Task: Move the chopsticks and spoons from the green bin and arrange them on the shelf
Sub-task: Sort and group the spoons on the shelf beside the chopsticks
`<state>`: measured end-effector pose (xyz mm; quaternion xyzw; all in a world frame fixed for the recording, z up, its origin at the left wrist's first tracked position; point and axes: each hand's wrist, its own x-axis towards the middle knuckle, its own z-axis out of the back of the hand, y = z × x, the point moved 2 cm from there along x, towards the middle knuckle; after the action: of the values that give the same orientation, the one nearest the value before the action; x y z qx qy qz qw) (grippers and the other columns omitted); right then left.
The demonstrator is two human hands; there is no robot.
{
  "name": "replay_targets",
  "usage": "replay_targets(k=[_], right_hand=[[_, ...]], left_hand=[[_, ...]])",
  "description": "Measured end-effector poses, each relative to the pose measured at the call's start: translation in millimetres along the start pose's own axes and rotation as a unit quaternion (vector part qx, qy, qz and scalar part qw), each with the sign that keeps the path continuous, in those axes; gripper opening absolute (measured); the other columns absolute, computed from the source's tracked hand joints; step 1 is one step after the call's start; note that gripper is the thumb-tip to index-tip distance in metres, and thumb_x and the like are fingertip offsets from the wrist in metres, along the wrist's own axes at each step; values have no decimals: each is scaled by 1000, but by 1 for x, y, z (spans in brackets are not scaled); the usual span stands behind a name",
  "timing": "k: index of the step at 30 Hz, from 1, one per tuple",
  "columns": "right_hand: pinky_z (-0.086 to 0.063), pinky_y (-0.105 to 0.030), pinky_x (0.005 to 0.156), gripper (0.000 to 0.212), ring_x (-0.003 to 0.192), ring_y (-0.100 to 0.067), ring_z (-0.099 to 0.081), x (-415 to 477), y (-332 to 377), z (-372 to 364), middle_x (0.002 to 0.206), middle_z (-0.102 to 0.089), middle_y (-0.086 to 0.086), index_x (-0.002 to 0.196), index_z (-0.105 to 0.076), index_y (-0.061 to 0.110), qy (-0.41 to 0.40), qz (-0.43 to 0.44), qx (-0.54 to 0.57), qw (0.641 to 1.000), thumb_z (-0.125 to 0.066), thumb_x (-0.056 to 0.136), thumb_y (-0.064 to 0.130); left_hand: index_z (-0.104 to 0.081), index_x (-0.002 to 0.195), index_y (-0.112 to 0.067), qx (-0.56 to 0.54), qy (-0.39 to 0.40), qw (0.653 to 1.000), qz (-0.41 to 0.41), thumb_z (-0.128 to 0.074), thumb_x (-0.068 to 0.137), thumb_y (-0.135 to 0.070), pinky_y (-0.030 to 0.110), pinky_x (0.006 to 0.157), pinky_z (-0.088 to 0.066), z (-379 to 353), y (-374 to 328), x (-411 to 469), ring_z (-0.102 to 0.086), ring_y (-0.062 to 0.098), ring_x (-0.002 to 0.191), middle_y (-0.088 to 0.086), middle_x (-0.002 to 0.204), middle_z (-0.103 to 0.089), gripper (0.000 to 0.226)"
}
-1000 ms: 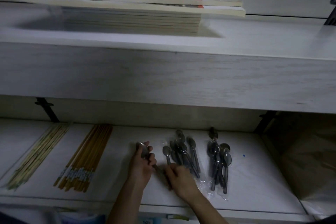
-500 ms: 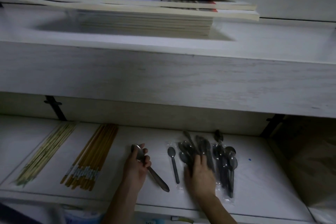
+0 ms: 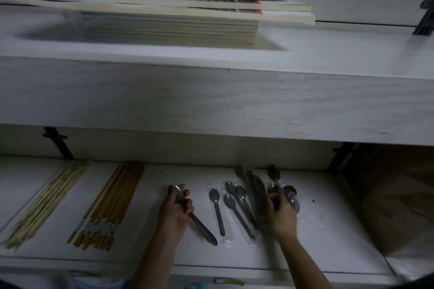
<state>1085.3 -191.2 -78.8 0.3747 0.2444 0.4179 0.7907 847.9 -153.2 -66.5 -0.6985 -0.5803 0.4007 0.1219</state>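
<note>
On the lower white shelf [image 3: 328,241] lie a pale chopstick bundle [image 3: 47,202] at the left and a brown chopstick bundle [image 3: 108,206] beside it. My left hand [image 3: 175,211] is shut on a large metal spoon [image 3: 202,227], bowl up by my fingers, handle pointing toward me. Small wrapped spoons [image 3: 217,211] lie side by side in the middle. My right hand [image 3: 280,214] grips a blurred bunch of wrapped spoons [image 3: 258,197] at the right of them. More spoons [image 3: 290,191] lie just beyond that hand. The green bin is out of view.
An upper shelf board [image 3: 211,96] overhangs the lower shelf, with stacked books [image 3: 164,19] on top. Black brackets [image 3: 58,143] stand at the back wall. A brown paper bag [image 3: 394,206] fills the right side.
My right hand has slid right across the spoon pile, leaving three small spoons spread out in the middle. My left hand has kept hold of the large spoon in about the same spot.
</note>
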Motion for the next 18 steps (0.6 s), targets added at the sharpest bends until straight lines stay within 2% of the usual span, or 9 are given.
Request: replay_targets(k=[3, 5, 7, 10, 14, 16, 18], right_hand=[[-52, -36, 82, 18, 83, -17, -56, 1, -2, 6, 106, -62, -11, 109, -57, 9, 13, -17, 65, 998, -46, 95, 11], [-48, -29, 76, 22, 78, -14, -54, 1, -5, 8, 103, -60, -8, 114, -57, 9, 7, -3, 41, 999, -44, 96, 12], [-49, -30, 78, 25, 78, -14, -55, 1, -7, 8, 101, -60, -8, 115, -59, 8, 9, 3, 14, 1000, -42, 97, 14], [-50, -34, 94, 26, 96, -19, -60, -2, -13, 6, 116, -62, -12, 115, -59, 11, 39, 32, -59, 997, -45, 94, 8], [-41, -19, 98, 31, 111, -8, -53, -15, -14, 2, 127, -57, 0, 121, -59, 19, 122, 140, -82, 979, -49, 93, 10], [-37, -23, 104, 32, 122, -13, -48, -17, -16, 2, 135, -52, -2, 125, -57, 17, 89, 141, -78, 983, -48, 94, 14], [-33, -32, 110, 37, 131, -22, -40, -15, -22, 5, 143, -44, -6, 129, -52, 14, 31, 98, -114, 988, -50, 93, 21]], left_hand=[[-50, 84, -10, 1, 0, 1000, 4, -30, 101, -25, 11, 31, -30, -3, 2, 1, -40, 5, 30, 5, 72, -44, 30], [-50, 84, -10, 1, -2, 1000, 9, -30, 101, -26, 12, 31, -30, -4, 4, 1, -40, 5, 30, 5, 72, -43, 30], [-50, 84, -11, 5, -6, 1000, 13, -30, 101, -26, 12, 30, -30, -5, 7, 2, -40, 5, 30, 5, 72, -43, 30], [-50, 83, -10, 0, -2, 1000, 12, -30, 101, -25, 10, 31, -29, -7, 11, 4, -40, 5, 29, 5, 71, -42, 31], [-50, 83, -10, 0, 1, 1000, 18, -31, 101, -26, 10, 31, -28, -9, 15, 6, -41, 5, 29, 5, 71, -42, 31], [-50, 82, -10, 0, 4, 1000, 19, -30, 100, -26, 10, 31, -28, -11, 17, 8, -40, 5, 29, 5, 71, -42, 32], [-50, 82, -11, 2, 5, 1000, 21, -30, 100, -26, 11, 30, -27, -13, 19, 9, -40, 5, 29, 5, 71, -41, 32]])
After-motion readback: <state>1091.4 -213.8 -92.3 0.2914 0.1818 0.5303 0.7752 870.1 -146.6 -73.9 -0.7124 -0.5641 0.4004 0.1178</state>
